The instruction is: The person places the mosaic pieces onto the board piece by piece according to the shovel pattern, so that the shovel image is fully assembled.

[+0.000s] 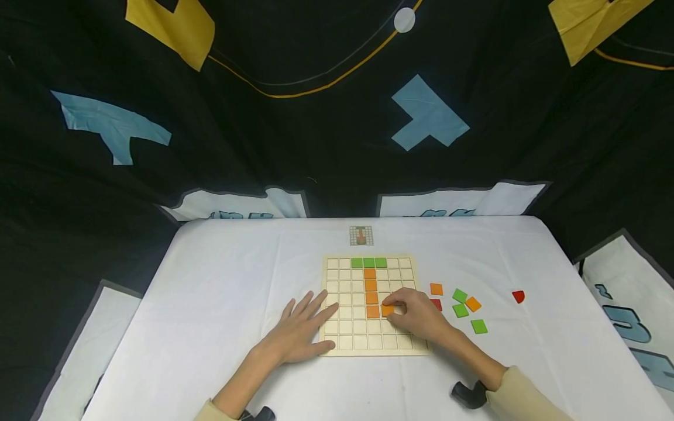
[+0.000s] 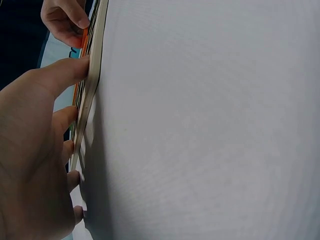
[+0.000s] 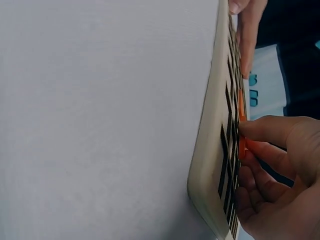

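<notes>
A pale wooden grid board (image 1: pixel 332 345) lies on the table. Three green square tiles (image 1: pixel 369 263) fill part of its top row, and several orange tiles (image 1: pixel 371 285) run down in a column beneath them. My left hand (image 1: pixel 300 334) rests with fingers spread at the board's left edge, the thumb (image 2: pixel 75 70) touching the rim in the left wrist view. Between thumb and fingers, my right hand (image 1: pixel 421 317) pinches an orange tile (image 1: pixel 387 310) just right of the column's lowest tile. In the right wrist view that tile (image 3: pixel 242 148) sits at the grid surface; whether it lies fully flat I cannot tell.
Loose tiles lie right of the board: green (image 1: pixel 478 326), orange (image 1: pixel 436 289) and red (image 1: pixel 436 304). A red rounded piece (image 1: pixel 518 297) lies farther right. Behind the board is a small card (image 1: pixel 361 235) with a printed grid picture. A dark curtain (image 1: pixel 295 152) hangs behind the table.
</notes>
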Motion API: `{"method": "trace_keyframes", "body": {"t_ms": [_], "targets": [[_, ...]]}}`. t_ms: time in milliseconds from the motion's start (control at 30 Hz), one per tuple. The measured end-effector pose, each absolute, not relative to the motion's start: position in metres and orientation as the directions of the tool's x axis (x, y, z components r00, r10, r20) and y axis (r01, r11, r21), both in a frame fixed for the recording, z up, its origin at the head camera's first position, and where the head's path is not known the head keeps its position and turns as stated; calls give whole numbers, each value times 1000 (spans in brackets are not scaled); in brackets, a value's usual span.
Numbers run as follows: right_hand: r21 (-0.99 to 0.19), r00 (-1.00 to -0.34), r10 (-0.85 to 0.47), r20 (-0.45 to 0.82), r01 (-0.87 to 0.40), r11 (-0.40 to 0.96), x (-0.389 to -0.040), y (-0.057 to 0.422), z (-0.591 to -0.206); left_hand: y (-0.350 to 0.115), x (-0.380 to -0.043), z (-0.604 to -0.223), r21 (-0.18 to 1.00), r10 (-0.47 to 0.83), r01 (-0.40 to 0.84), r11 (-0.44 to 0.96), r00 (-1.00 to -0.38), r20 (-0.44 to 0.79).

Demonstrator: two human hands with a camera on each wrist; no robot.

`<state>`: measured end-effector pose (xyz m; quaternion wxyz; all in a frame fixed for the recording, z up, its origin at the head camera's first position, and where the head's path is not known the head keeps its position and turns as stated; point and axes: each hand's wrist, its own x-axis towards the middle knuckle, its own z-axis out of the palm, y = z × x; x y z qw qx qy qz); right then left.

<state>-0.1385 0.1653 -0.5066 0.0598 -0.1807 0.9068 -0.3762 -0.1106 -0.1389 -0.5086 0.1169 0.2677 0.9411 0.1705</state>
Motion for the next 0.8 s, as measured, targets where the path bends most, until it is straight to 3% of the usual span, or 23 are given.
{"method": "trace_keyframes", "body": {"t_ms": [800], "targets": [[-675,-927,-376,-8,-272,686,-141,161,-510,-138,-111,-508,380,538,459,803,-832,-133]]}}
